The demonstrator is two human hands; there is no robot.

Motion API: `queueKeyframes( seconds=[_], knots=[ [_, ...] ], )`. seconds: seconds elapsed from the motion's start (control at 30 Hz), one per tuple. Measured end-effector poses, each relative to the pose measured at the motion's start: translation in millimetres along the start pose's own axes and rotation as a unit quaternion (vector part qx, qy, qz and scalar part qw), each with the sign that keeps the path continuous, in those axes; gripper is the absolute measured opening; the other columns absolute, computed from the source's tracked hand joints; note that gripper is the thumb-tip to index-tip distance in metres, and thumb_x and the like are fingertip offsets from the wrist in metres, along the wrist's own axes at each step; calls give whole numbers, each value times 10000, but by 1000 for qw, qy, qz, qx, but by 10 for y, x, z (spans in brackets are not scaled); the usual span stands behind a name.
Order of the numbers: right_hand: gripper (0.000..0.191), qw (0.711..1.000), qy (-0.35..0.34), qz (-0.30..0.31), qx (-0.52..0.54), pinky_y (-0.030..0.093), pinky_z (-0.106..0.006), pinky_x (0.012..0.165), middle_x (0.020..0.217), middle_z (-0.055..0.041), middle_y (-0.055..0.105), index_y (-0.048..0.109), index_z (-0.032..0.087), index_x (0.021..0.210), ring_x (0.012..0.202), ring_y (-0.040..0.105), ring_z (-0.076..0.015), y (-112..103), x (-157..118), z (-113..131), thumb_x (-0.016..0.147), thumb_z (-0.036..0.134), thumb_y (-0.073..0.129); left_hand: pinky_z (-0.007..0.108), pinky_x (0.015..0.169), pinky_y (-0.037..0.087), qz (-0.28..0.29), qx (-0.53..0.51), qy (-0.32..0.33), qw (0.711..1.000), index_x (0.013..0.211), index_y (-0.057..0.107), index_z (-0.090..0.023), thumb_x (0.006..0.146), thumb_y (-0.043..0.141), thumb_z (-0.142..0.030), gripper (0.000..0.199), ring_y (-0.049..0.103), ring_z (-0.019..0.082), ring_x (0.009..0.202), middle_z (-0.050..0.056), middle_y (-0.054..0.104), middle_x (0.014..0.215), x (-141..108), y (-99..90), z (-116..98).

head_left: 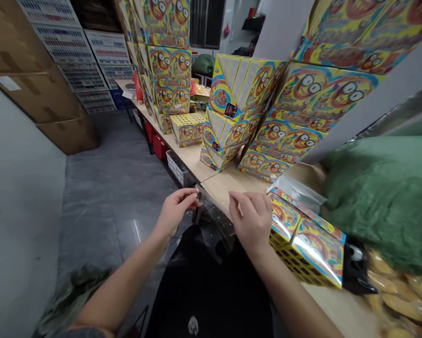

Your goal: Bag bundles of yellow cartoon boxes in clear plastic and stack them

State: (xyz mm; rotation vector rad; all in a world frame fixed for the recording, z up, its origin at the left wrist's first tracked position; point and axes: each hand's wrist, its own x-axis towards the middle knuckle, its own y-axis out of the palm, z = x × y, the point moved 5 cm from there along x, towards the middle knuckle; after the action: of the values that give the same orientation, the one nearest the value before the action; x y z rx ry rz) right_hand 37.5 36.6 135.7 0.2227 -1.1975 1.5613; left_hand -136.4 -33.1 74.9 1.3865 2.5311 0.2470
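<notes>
A clear plastic bag point(216, 223) hangs between my hands, over my dark clothing and the table's front edge. Thumb and fingers of my left hand point(177, 209) pinch its upper left corner. On the other side, my right hand point(253, 218) has its fingers curled and pressed together at the bag's right edge. Just right of that hand, a yellow cartoon-printed box point(314, 239) lies tilted on the table, with my forearm in front of part of it. More clear plastic point(298, 190) lies behind this box.
Tall stacks of similar boxes point(228, 101) stand along the wooden table point(187, 155), with a higher stack point(295, 98) by the wall. A green fluffy bundle point(387, 197) bulges at right, above wrapped orange-yellow items point(401, 291). Cartons point(38, 94) and white crates point(80, 56) stand at left.
</notes>
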Motion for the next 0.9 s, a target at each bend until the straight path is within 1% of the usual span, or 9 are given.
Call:
queueKeyframes(
  seconds=[0.07, 0.2, 0.3, 0.47, 0.57, 0.63, 0.7, 0.8, 0.9],
  knots=[
    [169, 998, -52, 18, 11, 488, -359, 763, 808, -73, 650, 680, 211, 958, 798, 591, -198, 38, -34, 165, 874, 228, 534, 231, 673, 519, 12, 4, 12, 1000, 906, 676, -155, 712, 722, -352, 280, 661, 136, 721, 20, 693, 762, -8, 81, 39],
    [205, 996, -8, 63, 61, 516, -335, 775, 930, -65, 680, 657, 226, 1038, 869, 626, -188, 242, -60, 175, 905, 257, 504, 243, 649, 529, 25, 53, 35, 998, 854, 689, -163, 730, 702, -361, 234, 650, 139, 682, 20, 697, 757, -72, 220, 62],
    [206, 996, -15, 72, 57, 520, -345, 815, 960, -48, 703, 659, 233, 1032, 893, 643, -187, 323, -76, 113, 909, 233, 493, 247, 664, 533, 26, 136, 93, 986, 890, 709, -184, 784, 649, -346, 203, 646, 145, 720, 34, 700, 838, -123, 258, 18],
    [246, 996, -69, 55, 4, 522, -337, 842, 984, -47, 714, 646, 232, 1063, 903, 661, -183, 264, -125, 112, 908, 167, 465, 267, 769, 519, 34, 297, 260, 918, 986, 708, -237, 853, 573, -247, 190, 637, 151, 823, 40, 692, 920, -208, 323, -111],
    [245, 993, -96, 58, -30, 510, -325, 857, 984, -60, 709, 639, 214, 1052, 922, 654, -186, 243, -156, 132, 895, 138, 467, 273, 795, 508, 36, 340, 292, 893, 984, 706, -236, 860, 561, -215, 192, 635, 156, 843, 41, 698, 918, -226, 360, -154],
    [222, 991, -112, 61, -47, 501, -316, 858, 979, -71, 704, 638, 199, 1021, 931, 648, -190, 247, -166, 141, 884, 130, 478, 274, 805, 503, 42, 348, 286, 892, 970, 708, -233, 858, 560, -206, 187, 635, 158, 854, 40, 699, 926, -222, 379, -166],
    [184, 991, -106, 61, -55, 503, -305, 814, 912, -61, 701, 640, 206, 925, 872, 649, -182, 255, -156, 128, 878, 133, 477, 269, 805, 501, 56, 338, 258, 904, 940, 711, -233, 848, 574, -209, 167, 634, 156, 847, 33, 700, 912, -207, 396, -147],
    [171, 997, -43, 68, -8, 503, -275, 688, 772, -32, 665, 600, 220, 785, 724, 625, -152, 268, -116, 50, 861, 143, 468, 257, 745, 518, 71, 267, 161, 947, 887, 699, -217, 838, 586, -262, 131, 640, 149, 793, 21, 698, 863, -170, 403, -44],
    [123, 997, 40, 28, 53, 502, -289, 666, 768, -45, 635, 582, 208, 770, 729, 604, -163, 218, -96, -59, 831, 172, 481, 244, 656, 534, 49, 156, 70, 984, 878, 663, -188, 829, 593, -335, 170, 653, 145, 718, 20, 691, 806, -140, 380, 69]
  ],
)
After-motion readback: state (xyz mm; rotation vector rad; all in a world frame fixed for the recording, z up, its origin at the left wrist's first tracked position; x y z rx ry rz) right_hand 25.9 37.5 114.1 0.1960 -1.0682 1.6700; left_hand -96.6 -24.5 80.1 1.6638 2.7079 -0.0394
